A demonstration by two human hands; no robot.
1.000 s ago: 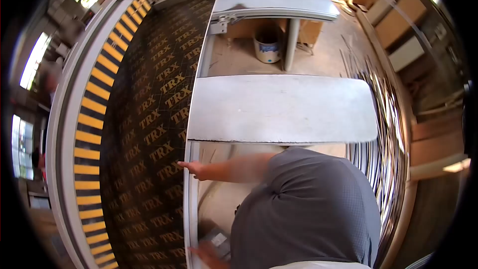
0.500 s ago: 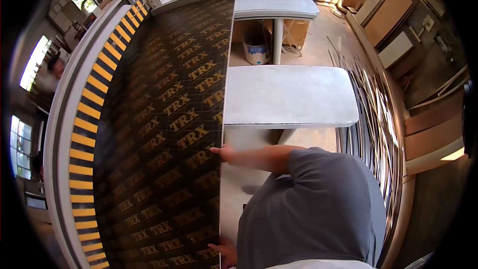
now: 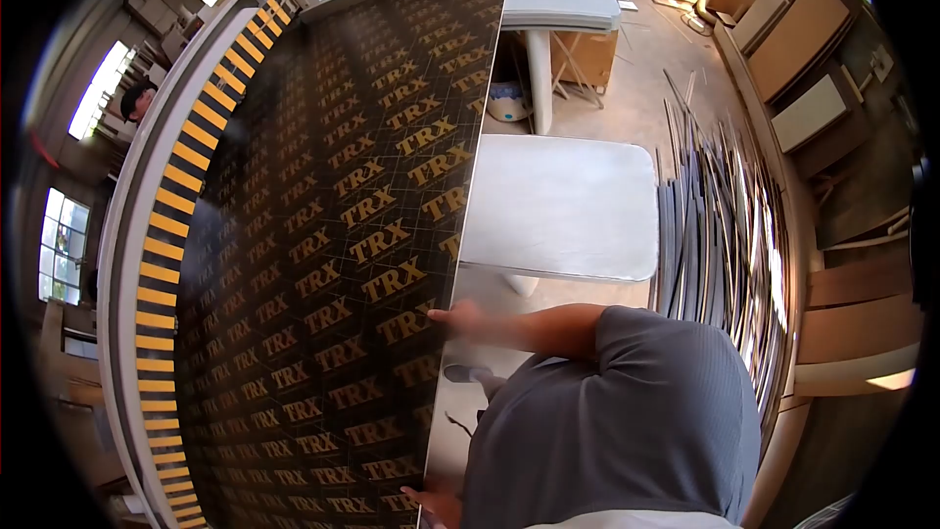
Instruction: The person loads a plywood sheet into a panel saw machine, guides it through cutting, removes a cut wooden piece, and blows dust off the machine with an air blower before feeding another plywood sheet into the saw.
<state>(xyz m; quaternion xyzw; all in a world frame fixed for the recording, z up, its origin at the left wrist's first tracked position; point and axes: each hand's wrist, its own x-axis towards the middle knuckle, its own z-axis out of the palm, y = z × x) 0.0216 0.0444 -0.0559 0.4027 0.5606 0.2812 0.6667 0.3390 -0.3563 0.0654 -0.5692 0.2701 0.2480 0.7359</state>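
Note:
A large dark panel [image 3: 323,264] with gold "TRX" lettering lies flat across the machine bed. Its long right edge runs slightly aslant from top to bottom. My right hand [image 3: 460,320], somewhat blurred, grips that edge with the thumb on top and the fingers mostly hidden below. Nearer to me, at the bottom of the view, my left hand [image 3: 436,504] holds the same edge, thumb over the face; its other fingers are largely out of sight. A pale support table [image 3: 568,206] stands beside the panel, just beyond my right hand.
Yellow-and-black striping [image 3: 162,269] lines the machine beam [image 3: 110,304] on the left. Another person [image 3: 140,100] is behind it. A second pale table [image 3: 560,2] stands at the far end, with a bucket [image 3: 509,101] nearby. Long thin strips [image 3: 720,235] lie on the floor at right.
The panel's far end has swung right, covering more of the far table and bucket. Both hands have kept their hold on its edge. My view has shifted, and the other person's head shows more clearly.

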